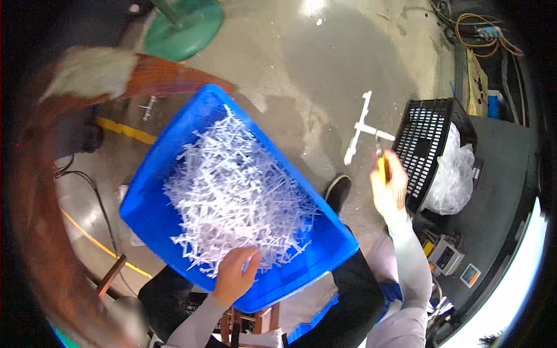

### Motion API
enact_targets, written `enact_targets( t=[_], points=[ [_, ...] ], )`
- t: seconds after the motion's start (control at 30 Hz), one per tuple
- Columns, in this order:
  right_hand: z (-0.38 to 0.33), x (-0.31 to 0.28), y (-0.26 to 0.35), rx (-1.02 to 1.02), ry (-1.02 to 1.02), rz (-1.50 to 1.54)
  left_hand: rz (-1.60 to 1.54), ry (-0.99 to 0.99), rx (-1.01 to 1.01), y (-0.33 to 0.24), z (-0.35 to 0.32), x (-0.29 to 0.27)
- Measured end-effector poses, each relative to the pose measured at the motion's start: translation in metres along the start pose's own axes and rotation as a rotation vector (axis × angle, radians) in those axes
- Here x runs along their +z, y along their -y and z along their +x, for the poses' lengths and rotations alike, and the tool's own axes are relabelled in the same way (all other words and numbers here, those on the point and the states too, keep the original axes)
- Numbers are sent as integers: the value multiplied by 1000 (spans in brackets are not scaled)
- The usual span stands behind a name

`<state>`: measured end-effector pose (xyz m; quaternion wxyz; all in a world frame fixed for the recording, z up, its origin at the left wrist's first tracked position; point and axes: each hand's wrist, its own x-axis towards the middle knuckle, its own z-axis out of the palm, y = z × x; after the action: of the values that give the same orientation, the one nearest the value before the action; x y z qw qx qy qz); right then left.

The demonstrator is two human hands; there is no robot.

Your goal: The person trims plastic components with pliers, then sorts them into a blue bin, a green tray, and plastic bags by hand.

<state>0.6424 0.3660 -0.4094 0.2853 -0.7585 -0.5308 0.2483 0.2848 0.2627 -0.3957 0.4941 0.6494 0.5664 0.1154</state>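
A blue plastic bin [151, 197] lies across my lap, heaped with thin white plastic pieces [232, 191], many of them cross-shaped. My left hand [237, 275] is at the near edge of the heap with its fingers curled in. What they hold, if anything, is hidden. Out to the right, my right hand [390, 188] is closed round a pair of yellow-handled cutting pliers [381, 165]. At the tip of the pliers is a branched white plastic runner [360, 127]. Whether the jaws grip it or only overlap it in view, I cannot tell.
A black slotted basket [416, 151] with a clear plastic bag [452, 174] stands right of my right hand, beside a dark bench [502, 168]. A worn reddish-brown edge [168, 78] curves round the left. Beyond are a green round base [184, 32] and coiled cables [481, 35].
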Motion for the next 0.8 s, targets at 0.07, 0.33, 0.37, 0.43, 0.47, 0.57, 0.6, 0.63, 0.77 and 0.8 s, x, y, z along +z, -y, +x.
enact_targets(
  t=[0.07, 0.33, 0.37, 0.43, 0.47, 0.57, 0.6, 0.63, 0.77, 0.8],
  points=[
    [-47, -17, 66, -84, 181, -3, -292, -205, -46, -13, -13, -8],
    [-288, 68, 144, 347, 718, 395, -1011, -56, -509, -26, -115, -9],
    [-310, 91, 139, 323, 707, 435, -1134, -87, -551, -8, -130, -4],
    [-345, 140, 117, 69, 543, 310, -1198, -136, -561, 31, -148, 4],
    [-350, 152, 114, -69, 439, 244, -1138, -152, -525, 46, -150, 5],
    [-371, 169, 102, 227, 519, 384, -1164, -169, -534, 57, -158, 15],
    [-375, 163, 110, 220, 507, 384, -1165, -189, -565, 58, -154, 18],
    [-380, 151, 127, 385, 519, 423, -1174, -245, -590, 52, -161, 15],
    [-389, 148, 102, 314, 325, 420, -1550, 163, -637, 51, -172, 5],
    [-385, 152, 93, 169, 215, 368, -1539, 173, -623, 44, -175, 6]
  ],
)
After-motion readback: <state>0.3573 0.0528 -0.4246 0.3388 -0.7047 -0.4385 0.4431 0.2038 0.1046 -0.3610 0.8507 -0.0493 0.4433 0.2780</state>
